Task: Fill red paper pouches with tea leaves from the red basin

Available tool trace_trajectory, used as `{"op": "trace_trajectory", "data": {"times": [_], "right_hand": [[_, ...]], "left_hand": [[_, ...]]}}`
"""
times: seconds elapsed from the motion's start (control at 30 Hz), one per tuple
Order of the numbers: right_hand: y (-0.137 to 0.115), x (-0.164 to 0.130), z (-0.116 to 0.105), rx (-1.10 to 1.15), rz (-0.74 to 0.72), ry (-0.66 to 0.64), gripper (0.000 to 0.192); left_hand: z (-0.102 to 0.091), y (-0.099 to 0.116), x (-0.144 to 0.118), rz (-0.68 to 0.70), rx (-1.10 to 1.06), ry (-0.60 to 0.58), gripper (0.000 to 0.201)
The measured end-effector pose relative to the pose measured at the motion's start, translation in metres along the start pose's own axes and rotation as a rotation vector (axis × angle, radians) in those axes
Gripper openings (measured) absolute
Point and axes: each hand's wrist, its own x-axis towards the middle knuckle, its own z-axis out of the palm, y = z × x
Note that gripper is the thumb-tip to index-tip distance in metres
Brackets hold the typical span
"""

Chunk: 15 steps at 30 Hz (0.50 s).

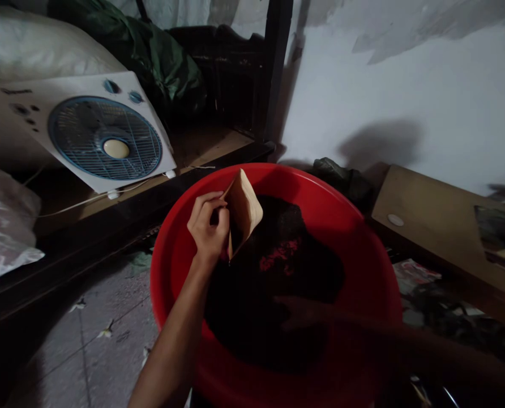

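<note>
Dim room; light from upper left brightens wall [405, 85] beyond hands. Right hand [303, 313] motion-blurred, deep in shadow. Wide-angle bending at edges.

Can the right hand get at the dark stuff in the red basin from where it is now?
Probably yes. The right hand lies low over the dark material inside the red basin, with nothing between them. The left hand holds the brown paper pouch off to the far side.

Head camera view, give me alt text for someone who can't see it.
A left hand holds a brown paper pouch over a red basin of dark material, while the right hand rests on that dark heap. A white box fan leans behind.
</note>
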Motion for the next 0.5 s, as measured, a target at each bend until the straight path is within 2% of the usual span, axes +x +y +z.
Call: {"op": "trace_trajectory", "data": {"times": [0.07,0.1,0.2,0.27,0.33,0.43,0.5], "right_hand": [[-0.011,-0.001,-0.004,0.208,-0.055,0.047,0.058],[-0.019,-0.001,-0.008,0.324,-0.067,0.118,0.05],[-0.055,-0.003,-0.032,0.685,-0.084,0.507,0.041],[-0.086,-0.006,-0.056,0.951,-0.166,0.765,0.046],[-0.119,-0.009,-0.081,1.176,-0.298,0.934,0.045],[-0.162,-0.007,-0.109,1.33,-0.508,1.037,0.039],[-0.183,-0.001,-0.117,1.339,-0.654,1.075,0.036]], "left_hand": [[0.001,0.001,-0.001,0.028,-0.045,-0.051,0.015],[0.002,0.003,-0.001,0.043,-0.071,-0.068,0.016],[0.006,0.006,-0.006,0.064,-0.128,-0.1,0.018],[0.01,0.009,-0.011,0.061,-0.139,-0.131,0.019],[0.014,0.011,-0.017,0.062,-0.147,-0.166,0.018],[0.018,0.018,-0.024,0.067,-0.156,-0.198,0.016],[0.018,0.025,-0.026,0.05,-0.159,-0.176,0.016]]}}
